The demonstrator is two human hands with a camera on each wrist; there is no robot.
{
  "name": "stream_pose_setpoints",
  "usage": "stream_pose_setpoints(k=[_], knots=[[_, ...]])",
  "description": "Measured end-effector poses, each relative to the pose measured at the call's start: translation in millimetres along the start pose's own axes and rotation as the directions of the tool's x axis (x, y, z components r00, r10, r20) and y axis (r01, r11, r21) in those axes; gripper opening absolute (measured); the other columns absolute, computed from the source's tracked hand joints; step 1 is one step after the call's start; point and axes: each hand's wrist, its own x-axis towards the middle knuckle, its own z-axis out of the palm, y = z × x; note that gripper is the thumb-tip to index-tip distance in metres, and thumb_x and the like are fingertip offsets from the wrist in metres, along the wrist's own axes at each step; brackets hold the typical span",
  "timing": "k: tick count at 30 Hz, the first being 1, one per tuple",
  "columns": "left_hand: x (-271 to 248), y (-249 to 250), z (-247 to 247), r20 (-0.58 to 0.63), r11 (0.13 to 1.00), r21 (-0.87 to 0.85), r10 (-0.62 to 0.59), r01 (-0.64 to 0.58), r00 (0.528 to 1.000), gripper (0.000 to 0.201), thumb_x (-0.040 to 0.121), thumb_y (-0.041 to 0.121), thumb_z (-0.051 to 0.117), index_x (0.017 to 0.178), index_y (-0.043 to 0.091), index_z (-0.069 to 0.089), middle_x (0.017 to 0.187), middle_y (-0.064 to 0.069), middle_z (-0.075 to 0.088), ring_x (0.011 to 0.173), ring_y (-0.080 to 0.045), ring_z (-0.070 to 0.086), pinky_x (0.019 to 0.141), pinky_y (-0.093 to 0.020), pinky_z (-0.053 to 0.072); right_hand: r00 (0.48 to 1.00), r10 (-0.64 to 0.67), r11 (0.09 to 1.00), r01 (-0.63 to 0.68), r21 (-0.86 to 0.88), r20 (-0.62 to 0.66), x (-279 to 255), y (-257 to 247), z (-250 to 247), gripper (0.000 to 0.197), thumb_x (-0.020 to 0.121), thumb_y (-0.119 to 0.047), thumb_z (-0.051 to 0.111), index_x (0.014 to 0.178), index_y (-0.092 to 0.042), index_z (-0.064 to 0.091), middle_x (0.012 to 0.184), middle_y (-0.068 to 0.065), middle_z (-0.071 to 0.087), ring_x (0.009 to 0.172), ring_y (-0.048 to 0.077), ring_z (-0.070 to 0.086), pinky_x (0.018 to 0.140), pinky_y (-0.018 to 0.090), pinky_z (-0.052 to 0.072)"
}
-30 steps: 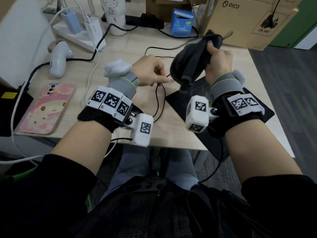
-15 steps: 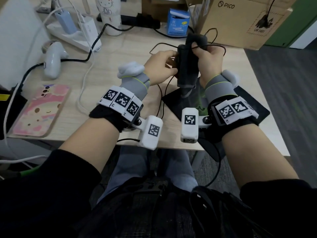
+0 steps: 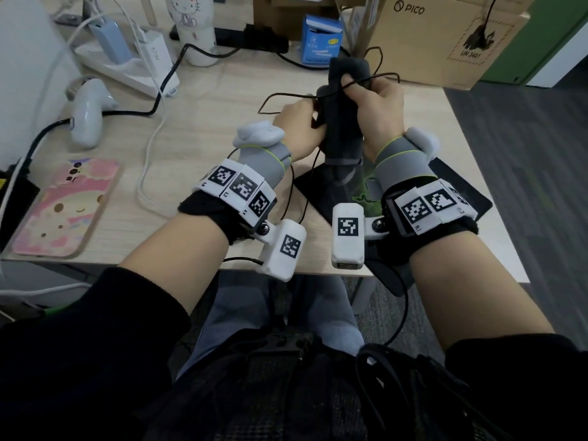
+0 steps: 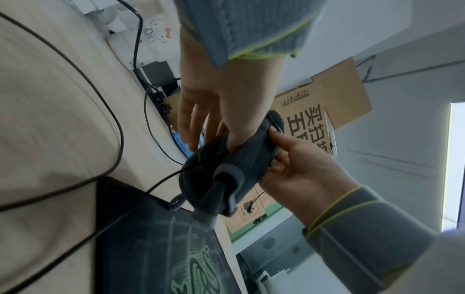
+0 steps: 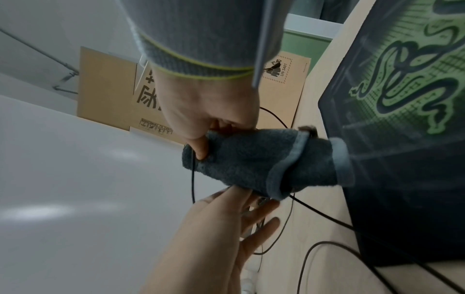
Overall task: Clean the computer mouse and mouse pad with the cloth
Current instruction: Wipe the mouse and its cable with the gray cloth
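Both hands raised above the tabletop (image 3: 222,90), meeting at a dark grey cloth (image 3: 342,132) bundled upright. Right hand (image 3: 378,113) fingers curled round the cloth, clamped on it; thin black mouse cable (image 3: 381,76) loops over the fingers. Left hand (image 3: 297,128) against the cloth's other side; the left wrist view shows its fingers (image 4: 198,123) fairly straight, laid on the bundle rather than wrapped round it.

The mouse itself is not visible: only the cable running into the cloth (image 4: 226,165) suggests it sits inside, cannot confirm.

Mouse pad (image 3: 327,198) lies flat on the tabletop directly beneath the hands, black with a green snake-like emblem (image 5: 412,65), its near corner hanging past the table edge. No brand word readable on it.

Writing seen:
- cardboard box (image 3: 445,43) at the far right: "PICO" with a round logo, and a dashed label reading "UN 3481"
- large dark Chinese characters on a box side in the wrist views (image 4: 309,127), only partly in view
- white cup (image 3: 194,30) with a Hello Kitty print
- small blue carton (image 3: 321,39), print too small to read

Also on the tabletop: white controller (image 3: 87,113), white power strip (image 3: 127,68) with plugs, pink cartoon phone case (image 3: 60,208)
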Motion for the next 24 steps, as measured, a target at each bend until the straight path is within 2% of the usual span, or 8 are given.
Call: stream_pose_setpoints(k=[3,5,8,11,13,15,21,24], knots=[[2.1,0.3,-3.5,-0.240,1.000,-0.016,0.005,-0.009,0.971,0.048,0.079,0.036,0.064,0.118,0.014,0.050,0.113,-0.005,0.064,0.099,-0.029,0.062,0.084,-0.035,0.048,1.000,-0.030,0.999,0.029,0.033,0.005,0.3,-3.6,-0.8,0.012,0.072,-0.023,0.064,0.072,-0.011,0.065,0.082,0.013,0.068,0.084,0.028,0.067,0.085,0.049,0.056],[1.6,3.1,-6.7,-0.302,0.999,-0.022,0.023,-0.031,0.953,0.055,0.073,0.041,0.069,0.117,0.014,0.049,0.114,-0.004,0.062,0.099,-0.027,0.061,0.082,-0.034,0.047,0.999,-0.045,0.998,0.045,0.050,0.005,0.2,-5.3,-2.0,0.009,0.074,-0.020,0.064,0.070,-0.012,0.064,0.081,0.013,0.067,0.082,0.026,0.065,0.083,0.046,0.057],[-1.9,7.4,-11.6,-0.346,0.995,-0.017,0.084,-0.096,0.934,0.049,0.070,0.037,0.068,0.109,0.013,0.052,0.105,-0.002,0.063,0.097,-0.026,0.060,0.078,-0.033,0.046,0.998,-0.064,0.997,0.063,0.053,0.024,-1.0,-4.8,-1.7,0.009,0.076,-0.017,0.063,0.070,-0.011,0.063,0.080,0.014,0.066,0.078,0.023,0.063,0.080,0.045,0.056],[-3.5,9.8,-13.5,-0.314,0.989,0.068,0.143,-0.128,0.938,0.031,0.070,0.031,0.063,0.095,0.015,0.055,0.091,-0.002,0.065,0.086,-0.027,0.061,0.072,-0.036,0.049,0.997,-0.075,0.997,0.074,0.023,0.022,-2.3,-3.4,0.1,0.010,0.074,-0.021,0.063,0.067,-0.013,0.063,0.076,0.011,0.065,0.075,0.021,0.062,0.078,0.042,0.056],[-3.5,10.2,-14.9,-0.286,0.989,0.098,0.130,-0.106,0.949,0.015,0.068,0.028,0.060,0.081,0.021,0.056,0.083,0.000,0.067,0.081,-0.026,0.062,0.072,-0.035,0.051,0.997,-0.077,0.997,0.078,-0.004,0.008,-2.3,-2.3,1.1,0.011,0.071,-0.025,0.063,0.064,-0.016,0.063,0.072,0.008,0.064,0.073,0.020,0.060,0.077,0.043,0.055],[-3.6,10.6,-16.0,-0.288,0.991,0.111,0.103,-0.073,0.952,0.009,0.068,0.029,0.059,0.075,0.024,0.061,0.080,0.002,0.069,0.081,-0.024,0.064,0.074,-0.033,0.052,0.997,-0.078,0.997,0.078,-0.003,0.001,-2.1,-1.0,1.7,0.012,0.070,-0.026,0.062,0.064,-0.016,0.064,0.074,0.009,0.065,0.073,0.020,0.059,0.079,0.047,0.055],[-5.2,12.3,-19.1,-0.288,0.964,0.244,0.174,-0.103,0.942,0.023,0.077,0.036,0.058,0.091,0.023,0.071,0.092,0.001,0.072,0.090,-0.023,0.063,0.073,-0.029,0.045,0.997,-0.072,0.997,0.071,-0.014,-0.039,0.7,-0.3,2.7,0.012,0.068,-0.028,0.062,0.062,-0.018,0.062,0.074,0.009,0.066,0.074,0.022,0.061,0.079,0.049,0.054],[-6.1,13.8,-18.9,-0.259,0.960,0.226,0.222,-0.165,0.940,0.026,0.078,0.035,0.057,0.098,0.025,0.071,0.098,0.001,0.071,0.094,-0.025,0.062,0.077,-0.033,0.048,0.996,-0.075,0.997,0.074,-0.021,-0.053,1.6,1.1,3.8,0.013,0.068,-0.029,0.062,0.063,-0.018,0.063,0.075,0.010,0.067,0.074,0.023,0.062,0.080,0.049,0.055]])
